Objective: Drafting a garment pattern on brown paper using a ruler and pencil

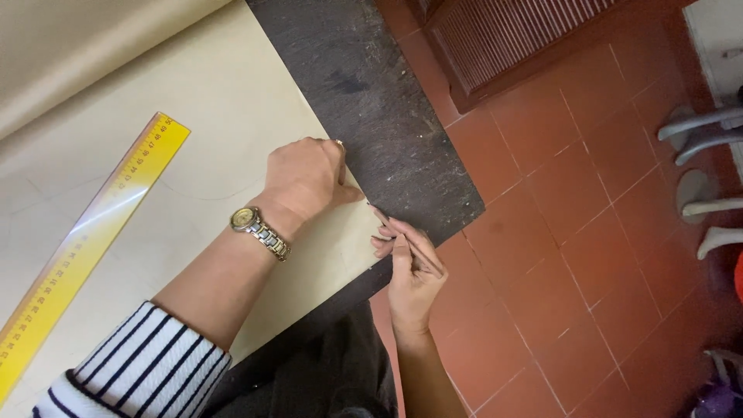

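Between right fingers (402, 236): thin pencil (418, 246).

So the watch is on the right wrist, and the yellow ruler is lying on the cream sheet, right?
Not quite. The head view shows the watch on the left wrist, the one whose left hand presses on the cream sheet. The yellow ruler does lie on that sheet.

Cream sheet (217, 101) smooth, kinda leathery matt; dark tabletop (371, 93) rough, scuffed; ruler (85, 240) glossy yellow plastic; watch (259, 230) shiny metal.
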